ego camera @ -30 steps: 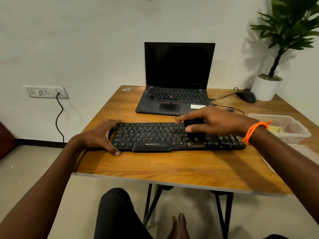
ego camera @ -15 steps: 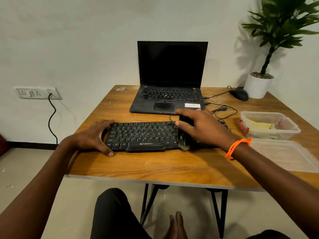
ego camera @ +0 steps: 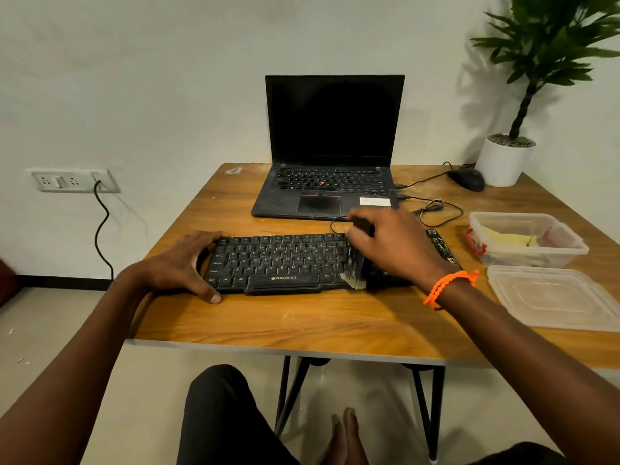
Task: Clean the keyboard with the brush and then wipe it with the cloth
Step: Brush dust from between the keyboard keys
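Keyboard (ego camera: 278, 263) lies near the table's (ego camera: 302, 323) front edge; left hand (ego camera: 181, 263) grips its left end, right hand (ego camera: 396, 250) holds the brush (ego camera: 355, 266), bristles on its right keys.

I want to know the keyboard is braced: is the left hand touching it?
Touching: the head view shows the left hand wrapped round the keyboard's left end.
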